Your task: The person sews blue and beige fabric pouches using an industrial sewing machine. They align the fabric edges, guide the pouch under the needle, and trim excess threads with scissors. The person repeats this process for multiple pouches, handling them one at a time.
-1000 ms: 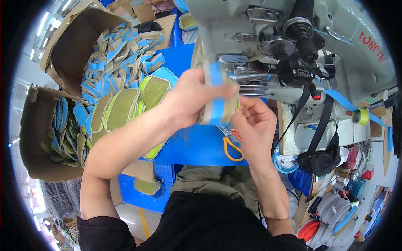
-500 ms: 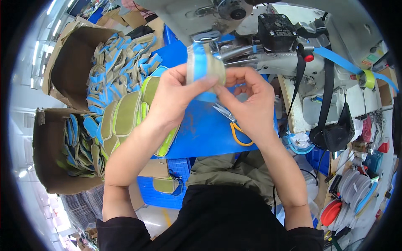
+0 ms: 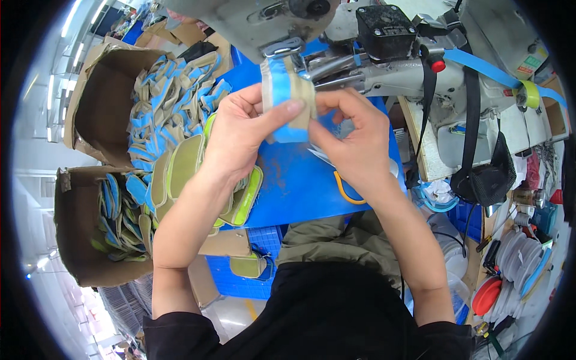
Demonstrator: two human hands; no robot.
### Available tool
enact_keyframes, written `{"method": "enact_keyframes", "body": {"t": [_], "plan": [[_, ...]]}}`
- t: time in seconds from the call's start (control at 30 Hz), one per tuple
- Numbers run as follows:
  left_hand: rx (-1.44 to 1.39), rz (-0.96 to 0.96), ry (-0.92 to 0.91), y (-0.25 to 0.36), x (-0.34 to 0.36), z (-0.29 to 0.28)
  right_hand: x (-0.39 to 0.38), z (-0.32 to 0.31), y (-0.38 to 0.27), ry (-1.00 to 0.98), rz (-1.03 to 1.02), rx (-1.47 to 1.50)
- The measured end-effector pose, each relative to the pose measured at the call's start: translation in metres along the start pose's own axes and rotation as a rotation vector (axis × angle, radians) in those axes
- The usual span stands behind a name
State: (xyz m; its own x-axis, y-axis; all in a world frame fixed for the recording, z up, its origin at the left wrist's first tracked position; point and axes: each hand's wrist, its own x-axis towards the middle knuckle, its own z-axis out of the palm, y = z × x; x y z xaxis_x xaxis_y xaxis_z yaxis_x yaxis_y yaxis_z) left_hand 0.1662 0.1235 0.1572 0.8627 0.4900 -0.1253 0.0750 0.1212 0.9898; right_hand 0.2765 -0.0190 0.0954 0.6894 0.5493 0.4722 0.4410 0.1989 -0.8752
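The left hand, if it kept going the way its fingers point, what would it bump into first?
Probably the right hand. The left hand points rightward across the tan and blue fabric piece both hands pinch, so past that piece its fingertips would meet the right hand's fingers. Depth is hard to judge in this fisheye view.

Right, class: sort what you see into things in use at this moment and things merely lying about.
In use:
left hand
right hand
blue-and-tan fabric piece
sewing machine

Lying about:
orange-handled scissors
cardboard boxes of cut pieces
green-edged pieces
blue crate
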Motion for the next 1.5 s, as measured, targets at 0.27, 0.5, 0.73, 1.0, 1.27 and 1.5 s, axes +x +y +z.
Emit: {"method": "enact_keyframes", "body": {"t": [0.27, 0.5, 0.73, 1.0, 1.27, 1.5], "plan": [[-0.036, -0.025, 0.027, -0.010, 0.005, 0.006, -0.008, 0.009, 0.014, 0.085, -0.044, 0.052], [-0.059, -0.043, 0.032, -0.007, 0.005, 0.007, -0.013, 0.013, 0.017, 0.114, -0.036, 0.093], [-0.173, -0.133, 0.026, -0.003, 0.025, -0.001, -0.004, 0.027, 0.015, 0.198, 0.099, 0.225], [0.055, 0.024, -0.008, -0.010, 0.013, -0.009, -0.010, 0.024, 0.021, 0.178, -0.092, 0.028], [0.167, 0.058, -0.034, -0.008, 0.019, -0.016, -0.013, 0.035, 0.023, 0.269, -0.127, -0.097], [-0.021, 0.064, -0.055, -0.015, 0.023, -0.009, -0.013, 0.034, 0.029, 0.233, -0.061, -0.001]]}}
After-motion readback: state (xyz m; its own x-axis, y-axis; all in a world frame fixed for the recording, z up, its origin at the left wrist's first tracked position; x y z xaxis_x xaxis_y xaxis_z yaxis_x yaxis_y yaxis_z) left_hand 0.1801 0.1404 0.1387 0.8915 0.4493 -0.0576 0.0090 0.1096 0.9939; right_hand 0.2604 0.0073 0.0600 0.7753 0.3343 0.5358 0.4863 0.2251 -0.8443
